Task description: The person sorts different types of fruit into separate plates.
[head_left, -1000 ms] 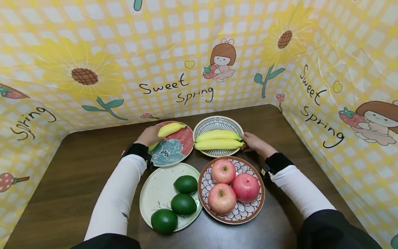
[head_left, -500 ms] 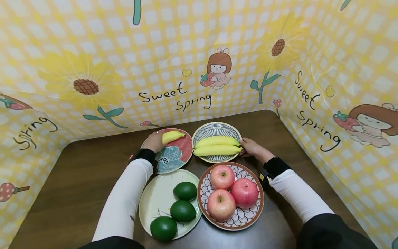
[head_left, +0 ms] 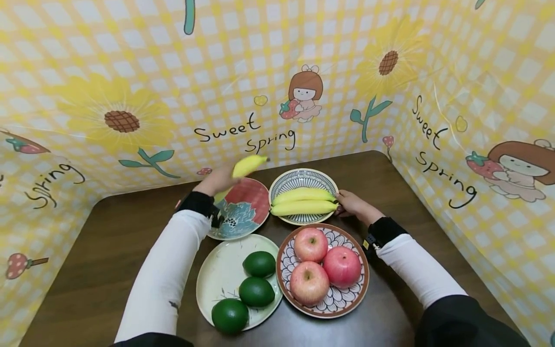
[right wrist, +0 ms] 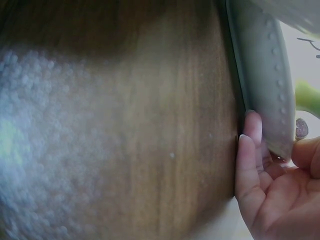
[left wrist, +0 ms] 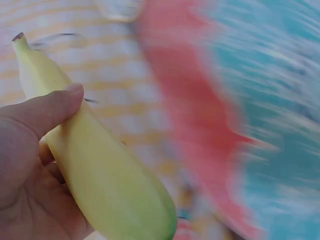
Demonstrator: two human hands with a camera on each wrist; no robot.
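My left hand (head_left: 220, 179) grips a yellow banana (head_left: 249, 166) above the far edge of a red plate with a blue flower (head_left: 257, 195). In the left wrist view, the thumb lies across the banana (left wrist: 110, 160), stem end up. My right hand (head_left: 354, 204) pinches the right rim of an oval patterned bowl (head_left: 303, 179). Seen from the right wrist, the thumb is at the rim of the bowl (right wrist: 265, 75) and the fingers lie against its outer side. Two bananas (head_left: 303, 207) lie side by side in that bowl.
Nearer me, a pale green plate (head_left: 217, 270) bears three green mango-like fruits (head_left: 257, 291). To its right, three apples (head_left: 310, 283) sit on a brown-rimmed plate (head_left: 365, 274). The four dishes stand close together on a dark wooden table (head_left: 130, 241), with a printed cloth (head_left: 225, 72) around it.
My left hand has lifted the banana off the red plate, up and toward the back. The right hand has stayed at the bowl's rim.
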